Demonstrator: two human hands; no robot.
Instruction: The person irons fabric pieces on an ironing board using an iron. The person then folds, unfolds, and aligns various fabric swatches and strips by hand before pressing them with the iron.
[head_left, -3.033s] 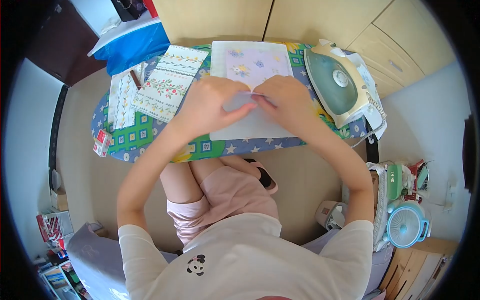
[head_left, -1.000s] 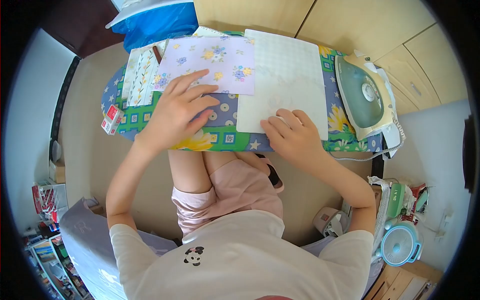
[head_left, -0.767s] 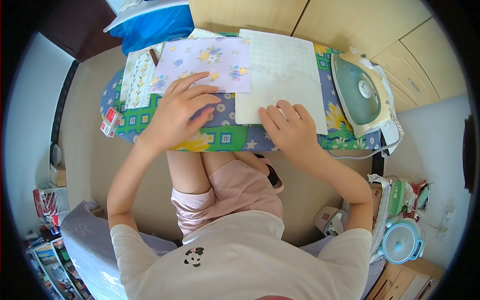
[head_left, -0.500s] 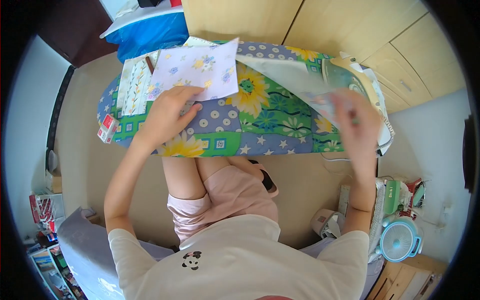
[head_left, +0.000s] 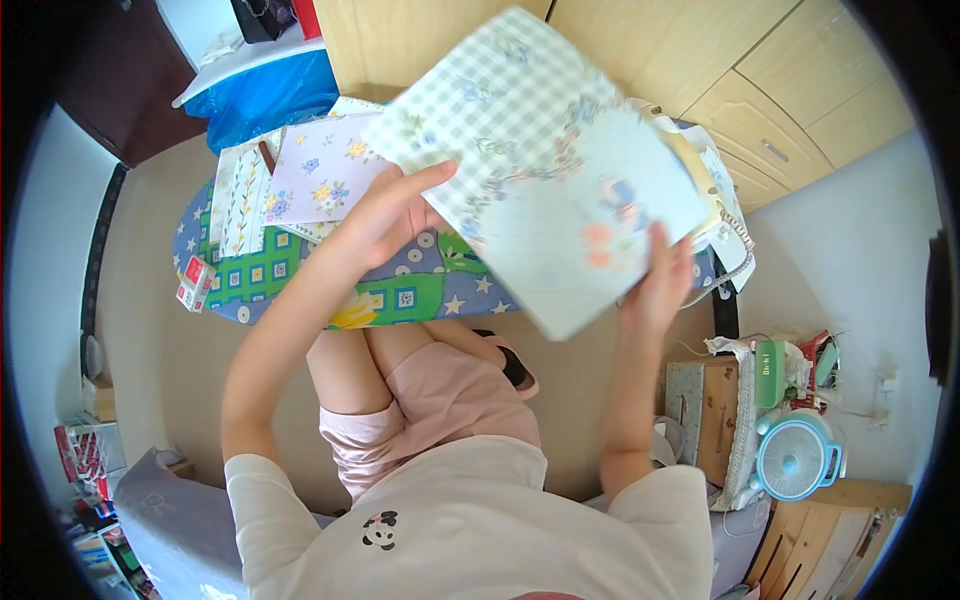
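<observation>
A large sheet [head_left: 545, 165] with pale green checks and flowers is raised at a slant above the patterned board [head_left: 400, 300]. My right hand [head_left: 662, 275] grips its lower right edge, with the fingers partly behind it. My left hand [head_left: 400, 210] is at its left corner, thumb over the front and the other fingers hidden behind. On the board to the left lies a lilac flowered sheet [head_left: 318, 170], overlapping white sheets with leafy stripes [head_left: 243, 205]. The iron [head_left: 690, 160] is mostly hidden behind the raised sheet.
A small red and white box [head_left: 195, 283] sits at the board's left end, and a brown stick [head_left: 266, 157] lies on the sheets. Blue plastic [head_left: 265, 95] is at the back left. Pale cabinets stand behind; a blue fan [head_left: 795, 458] is at the lower right.
The checked sheet has been lifted off the board and turned so its patterned side shows. My left hand has left the lilac sheet and moved to the checked sheet's corner.
</observation>
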